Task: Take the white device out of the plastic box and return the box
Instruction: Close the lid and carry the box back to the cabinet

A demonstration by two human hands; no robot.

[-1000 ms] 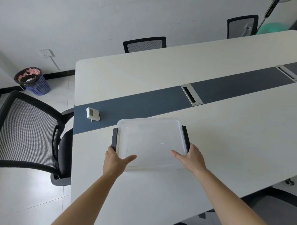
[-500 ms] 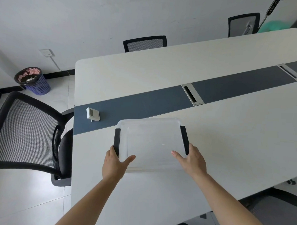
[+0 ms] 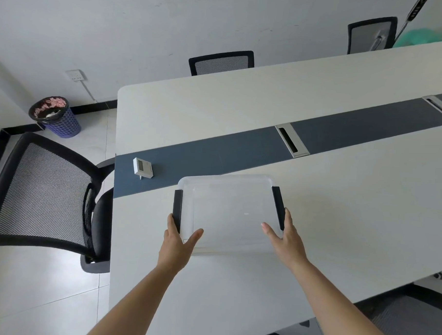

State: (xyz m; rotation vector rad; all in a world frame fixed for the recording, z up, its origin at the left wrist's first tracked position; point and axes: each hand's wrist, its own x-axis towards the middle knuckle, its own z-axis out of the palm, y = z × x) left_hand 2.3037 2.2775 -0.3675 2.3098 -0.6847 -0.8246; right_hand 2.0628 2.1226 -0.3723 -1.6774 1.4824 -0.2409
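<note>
A clear plastic box (image 3: pixel 228 210) with a lid and black side latches lies on the white table (image 3: pixel 340 198) in front of me. My left hand (image 3: pixel 178 244) holds its near left corner, thumb on the lid and fingers along the left latch. Gripping the near right corner the same way, my right hand (image 3: pixel 286 240) has its fingers by the right latch. The white device (image 3: pixel 142 167), a small square unit with a screen, stands upright on the table's dark centre strip, left of the box and apart from it.
A black mesh chair (image 3: pixel 44 197) stands at the table's left end. A purple waste basket (image 3: pixel 56 117) sits by the wall. A cable port (image 3: pixel 291 141) is set in the dark strip. More chairs (image 3: pixel 220 62) line the far side.
Both hands have kept their hold on the box. The box has hardly moved; the view has shifted slightly.
</note>
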